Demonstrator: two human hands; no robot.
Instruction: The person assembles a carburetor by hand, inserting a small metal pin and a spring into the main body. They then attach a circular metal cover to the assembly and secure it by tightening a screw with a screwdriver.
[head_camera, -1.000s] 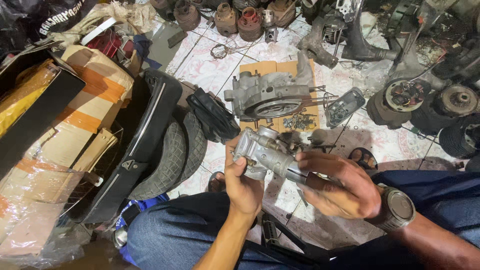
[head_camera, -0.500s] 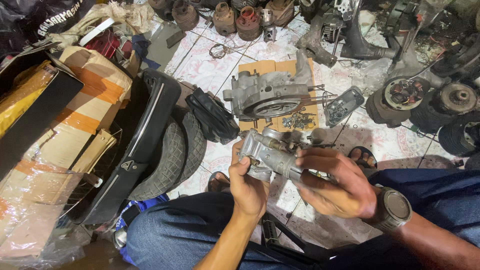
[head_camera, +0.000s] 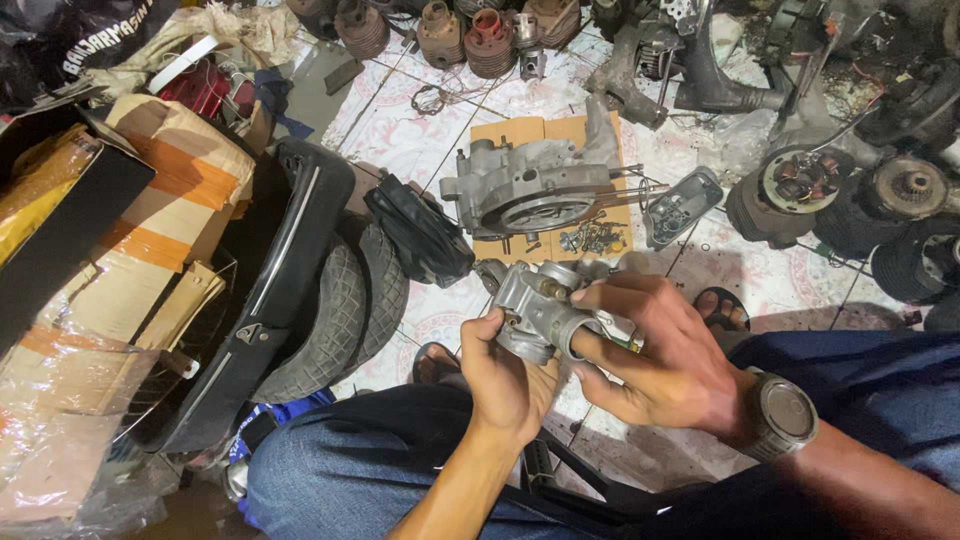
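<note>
Above the person's lap, near the engine case (head_camera: 530, 190) on the floor, the left hand (head_camera: 505, 375) and right hand (head_camera: 660, 360) both clamp a grey metal part (head_camera: 540, 310), apparently inspecting it; turning it needs a firm grip.

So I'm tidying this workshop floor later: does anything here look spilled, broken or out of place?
Nothing looks spilled or broken. Loose bolts lie scattered on the cardboard sheet beside the engine casing. The left hand and right hand grip a grey metal part squarely.
</note>
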